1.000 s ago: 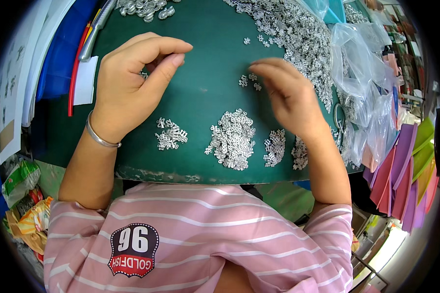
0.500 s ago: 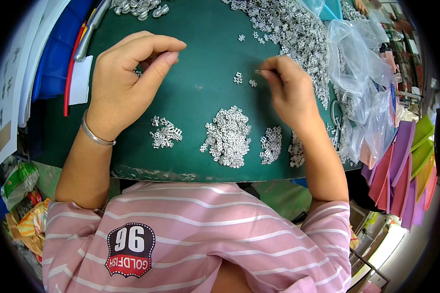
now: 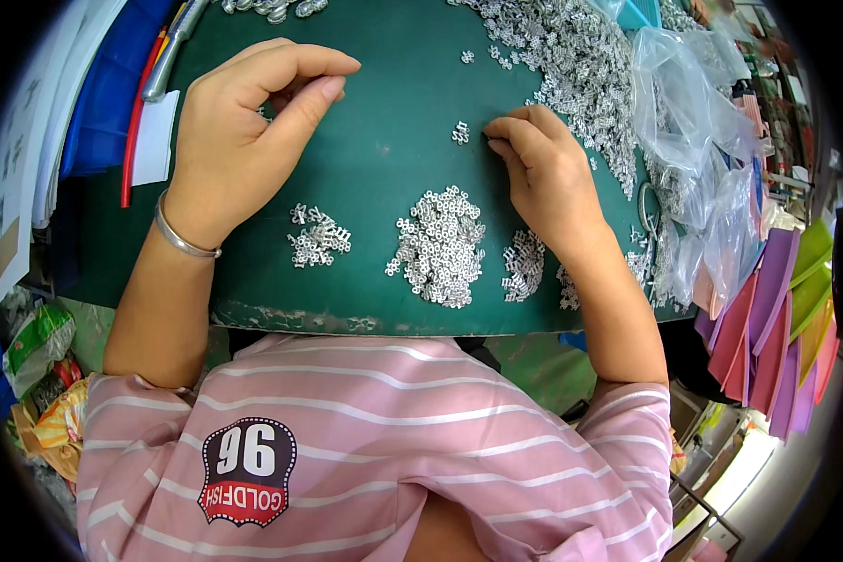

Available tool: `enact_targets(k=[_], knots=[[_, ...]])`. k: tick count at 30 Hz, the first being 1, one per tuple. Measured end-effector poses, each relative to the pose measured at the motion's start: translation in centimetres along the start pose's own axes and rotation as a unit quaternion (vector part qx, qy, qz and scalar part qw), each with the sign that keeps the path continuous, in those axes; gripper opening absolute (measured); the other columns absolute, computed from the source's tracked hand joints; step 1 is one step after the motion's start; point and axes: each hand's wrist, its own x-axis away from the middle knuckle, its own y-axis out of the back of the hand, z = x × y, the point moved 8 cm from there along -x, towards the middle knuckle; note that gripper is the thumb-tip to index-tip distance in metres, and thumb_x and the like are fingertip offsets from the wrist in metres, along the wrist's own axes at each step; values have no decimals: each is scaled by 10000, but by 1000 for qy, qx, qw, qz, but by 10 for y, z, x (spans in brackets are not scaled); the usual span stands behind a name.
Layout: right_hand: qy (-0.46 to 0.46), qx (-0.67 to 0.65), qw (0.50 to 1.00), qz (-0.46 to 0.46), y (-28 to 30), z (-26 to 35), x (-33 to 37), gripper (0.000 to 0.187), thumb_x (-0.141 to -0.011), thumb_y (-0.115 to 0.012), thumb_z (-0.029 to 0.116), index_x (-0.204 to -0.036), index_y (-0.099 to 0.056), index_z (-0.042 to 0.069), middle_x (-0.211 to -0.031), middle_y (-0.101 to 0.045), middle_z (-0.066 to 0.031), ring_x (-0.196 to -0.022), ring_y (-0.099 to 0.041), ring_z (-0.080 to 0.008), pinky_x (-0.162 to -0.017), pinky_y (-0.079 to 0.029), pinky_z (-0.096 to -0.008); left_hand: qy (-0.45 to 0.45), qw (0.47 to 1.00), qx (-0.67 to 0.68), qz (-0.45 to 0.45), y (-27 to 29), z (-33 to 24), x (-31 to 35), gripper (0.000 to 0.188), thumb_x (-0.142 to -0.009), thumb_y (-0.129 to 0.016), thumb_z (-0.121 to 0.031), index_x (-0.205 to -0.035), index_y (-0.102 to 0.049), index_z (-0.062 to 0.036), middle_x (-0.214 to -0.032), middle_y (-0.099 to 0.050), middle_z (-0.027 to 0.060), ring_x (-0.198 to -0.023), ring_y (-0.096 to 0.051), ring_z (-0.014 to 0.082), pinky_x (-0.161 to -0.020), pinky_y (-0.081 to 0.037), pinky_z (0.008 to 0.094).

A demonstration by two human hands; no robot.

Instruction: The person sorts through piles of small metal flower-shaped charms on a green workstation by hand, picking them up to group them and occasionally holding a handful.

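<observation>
My left hand [image 3: 253, 136] hovers over the left of the green table, fingers curled and thumb tip close to the forefinger. A bit of silver metal shows beside its palm; whether the fingers hold anything is hidden. My right hand [image 3: 551, 173] is pinched, its fingertips low over the tabletop; whatever they grip is covered. Just left of those fingertips lies a small cluster of silver metal pieces [image 3: 460, 132]. Nearer me are a small pile of silver pieces [image 3: 318, 239], a larger heap of ring-like pieces [image 3: 438, 248] and another small pile [image 3: 524, 265] by my right wrist.
A big mound of silver pieces [image 3: 581, 75] spreads across the far right, beside clear plastic bags [image 3: 684, 122]. Scissors-like metal loops [image 3: 646, 206] lie near my right forearm. At left are a red stick [image 3: 133, 150], a silver-handled tool [image 3: 166, 70] and a blue bin [image 3: 112, 94].
My right hand has shifted slightly left and down, and its fingertips now cover the spot where a small loose piece lay. My left hand keeps its pose. The view has shifted slightly.
</observation>
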Motion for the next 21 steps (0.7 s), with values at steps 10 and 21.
enact_targets(k=[10, 21], knots=[[-1, -125, 982, 142, 2, 33, -8, 271, -687, -560, -126, -924, -611, -3, -864, -597, -155, -790, -588, -329, -680, -485, -351, 9, 999, 33, -5, 5, -4, -2, 120, -821, -592, -9, -925, -651, -4, -786, -610, 70, -702, -585, 137, -610, -442, 233], [53, 73, 995, 49, -9, -11, -45, 236, -653, -556, -97, -867, -619, -16, -902, -582, -134, -858, -548, -313, -766, -467, -372, -1, 999, 49, -20, 8, -3, -2, 127, -802, -594, 17, -917, -649, 6, -780, -613, 79, -690, -589, 139, -598, -449, 229]])
